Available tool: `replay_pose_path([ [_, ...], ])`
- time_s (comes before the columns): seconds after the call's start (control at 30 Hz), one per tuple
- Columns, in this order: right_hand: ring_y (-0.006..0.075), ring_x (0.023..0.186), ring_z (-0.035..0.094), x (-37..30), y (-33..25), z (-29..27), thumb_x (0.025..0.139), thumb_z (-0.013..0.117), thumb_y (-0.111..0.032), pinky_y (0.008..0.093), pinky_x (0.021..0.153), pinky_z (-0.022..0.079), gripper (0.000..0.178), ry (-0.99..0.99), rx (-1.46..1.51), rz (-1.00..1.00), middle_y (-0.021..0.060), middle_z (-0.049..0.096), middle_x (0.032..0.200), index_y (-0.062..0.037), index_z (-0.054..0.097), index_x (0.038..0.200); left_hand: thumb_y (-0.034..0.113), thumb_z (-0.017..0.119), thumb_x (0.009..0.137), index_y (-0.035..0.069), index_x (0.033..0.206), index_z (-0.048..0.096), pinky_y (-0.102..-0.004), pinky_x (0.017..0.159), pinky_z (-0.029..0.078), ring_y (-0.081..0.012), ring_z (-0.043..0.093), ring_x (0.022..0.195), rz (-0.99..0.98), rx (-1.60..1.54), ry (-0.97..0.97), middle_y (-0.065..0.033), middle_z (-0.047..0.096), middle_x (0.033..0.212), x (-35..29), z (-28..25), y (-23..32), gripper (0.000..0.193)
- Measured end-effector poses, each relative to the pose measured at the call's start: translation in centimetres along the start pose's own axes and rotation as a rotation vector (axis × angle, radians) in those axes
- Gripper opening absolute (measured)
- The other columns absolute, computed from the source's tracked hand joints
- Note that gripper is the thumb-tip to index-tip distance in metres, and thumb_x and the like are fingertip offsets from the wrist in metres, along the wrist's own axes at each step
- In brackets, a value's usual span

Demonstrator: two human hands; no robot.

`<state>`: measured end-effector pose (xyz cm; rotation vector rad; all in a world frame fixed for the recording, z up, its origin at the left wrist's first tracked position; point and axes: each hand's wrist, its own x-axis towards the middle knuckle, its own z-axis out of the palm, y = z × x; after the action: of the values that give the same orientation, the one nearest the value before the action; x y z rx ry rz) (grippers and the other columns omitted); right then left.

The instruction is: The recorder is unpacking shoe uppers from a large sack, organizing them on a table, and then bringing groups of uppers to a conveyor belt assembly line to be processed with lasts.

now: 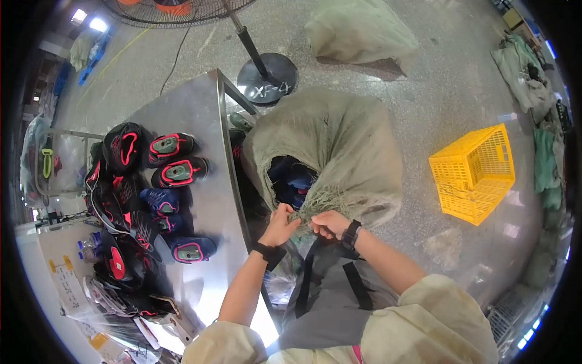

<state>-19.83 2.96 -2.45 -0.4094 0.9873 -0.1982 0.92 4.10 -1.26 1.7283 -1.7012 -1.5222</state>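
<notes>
A large grey-green woven sack [357, 139] stands on the floor in front of me, its frayed mouth gaping on the left side. Dark blue items, perhaps shoes, [294, 179] show inside the opening. My left hand [280, 225] is at the near rim of the mouth, thumb and fingers closed on the frayed sack edge. Just to its right, my right hand [330, 224] has its fingers curled in a pinch at the same ragged edge. Strands of the weave bunch up between the two hands. Each wrist wears a black band.
On the left, a metal table [206, 145] carries several dark shoes with pink trim [182, 173]. A standing fan's round base [267, 79] sits beyond the sack. Another filled sack [361, 33] lies farther off. To the right is a yellow plastic crate [473, 176] on its side.
</notes>
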Motion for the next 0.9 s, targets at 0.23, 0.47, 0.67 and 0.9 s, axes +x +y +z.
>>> replay_pose_path([
  [0.23, 0.0072, 0.053, 0.047, 1.3, 2.3, 0.8, 0.086, 0.051, -0.029, 0.0217, 0.043, 0.035, 0.028, -0.076, 0.24, -0.114, 0.0013, 0.055, 0.069, -0.0023, 0.057, 0.086, 0.001, 0.056, 0.074, 0.009, 0.092, 0.038, -0.0243, 0.066, 0.034, -0.0086, 0.043, 0.074, -0.138, -0.793, -0.118, 0.0017, 0.043, 0.08, 0.7, -0.6, 0.7, 0.027],
  [0.47, 0.0072, 0.046, 0.042, 2.1, 1.0, 0.6, 0.086, 0.052, -0.029, 0.0212, 0.037, 0.031, 0.027, -0.076, 0.23, -0.194, 0.0012, 0.05, 0.062, -0.0035, 0.053, 0.076, -0.001, 0.055, 0.073, 0.009, 0.092, 0.037, -0.0225, 0.067, 0.033, -0.0078, 0.04, 0.075, -0.113, -0.672, -0.162, 0.0014, 0.04, 0.083, 0.8, -0.5, 0.2, 0.028],
  [0.67, 0.0057, 0.043, 0.039, 1.7, -1.4, 0.6, 0.084, 0.056, -0.027, 0.0205, 0.035, 0.028, 0.027, 0.02, -0.081, -0.163, 0.0, 0.049, 0.059, -0.0038, 0.051, 0.071, -0.002, 0.056, 0.073, 0.01, 0.094, 0.034, -0.0226, 0.067, 0.034, -0.0081, 0.041, 0.078, -0.09, -0.588, -0.122, -0.0001, 0.041, 0.085, 0.6, -0.1, -1.2, 0.033],
  [0.9, 0.0062, 0.036, 0.036, 2.1, -0.7, 0.9, 0.083, 0.056, -0.03, 0.0223, 0.033, 0.028, 0.031, -0.018, 0.01, -0.079, -0.0003, 0.047, 0.054, -0.0048, 0.05, 0.065, 0.003, 0.056, 0.075, 0.005, 0.095, 0.032, -0.0247, 0.065, 0.037, -0.0105, 0.044, 0.079, -0.094, -0.434, -0.058, -0.0046, 0.044, 0.088, 0.2, 0.1, -0.5, 0.031],
])
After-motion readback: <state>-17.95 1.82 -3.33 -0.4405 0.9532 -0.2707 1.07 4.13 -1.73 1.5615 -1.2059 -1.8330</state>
